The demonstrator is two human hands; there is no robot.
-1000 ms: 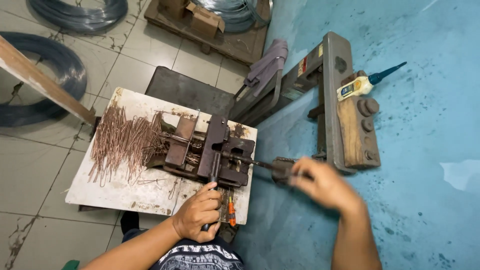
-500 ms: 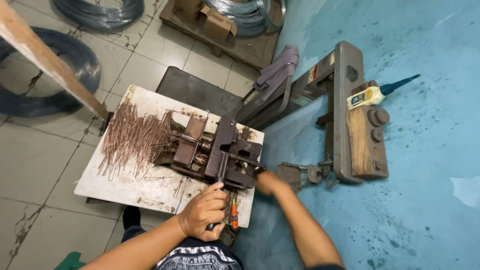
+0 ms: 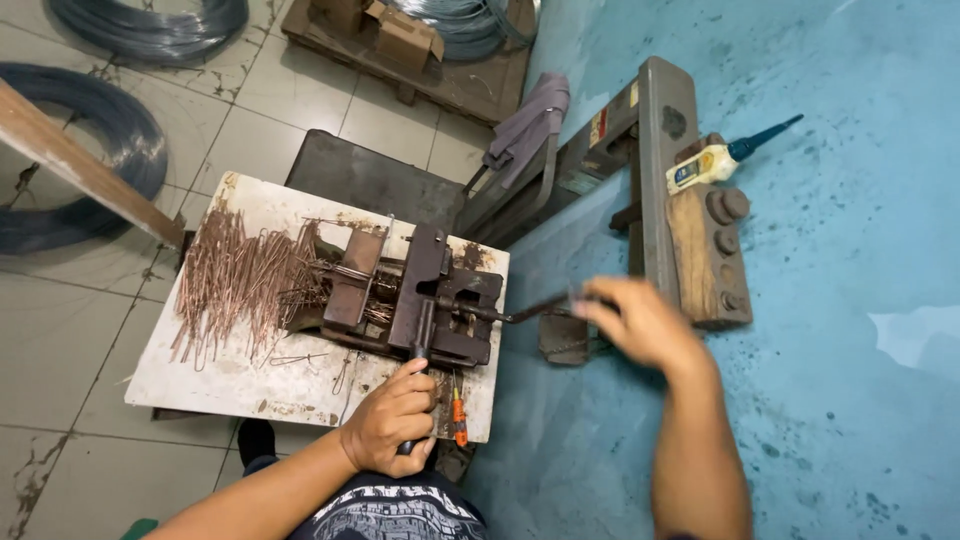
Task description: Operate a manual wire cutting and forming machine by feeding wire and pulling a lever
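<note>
- Left hand (image 3: 392,418) is clenched round the dark lever handle (image 3: 421,345) that sticks out at 6 o'clock from the rusty bending jig (image 3: 415,295). The grip looks solid, but the knuckles sit close to the board's (image 3: 200,375) near edge, so a slip could scrape them.
- Right hand (image 3: 640,322) is out at 3 o'clock of the jig, wrapped on the end of the side crank (image 3: 525,310). It's blurred, so I can't tell how tight the hold is. If it pops off, the crank could swing free.
- The pile of copper-coloured wire pieces (image 3: 235,285) lies at 9 o'clock, touching the jig; loose ends could snag in the slot.
- An orange-handled screwdriver (image 3: 457,415) lies just beside the left hand at 3 o'clock and could easily get knocked off the board.
</note>
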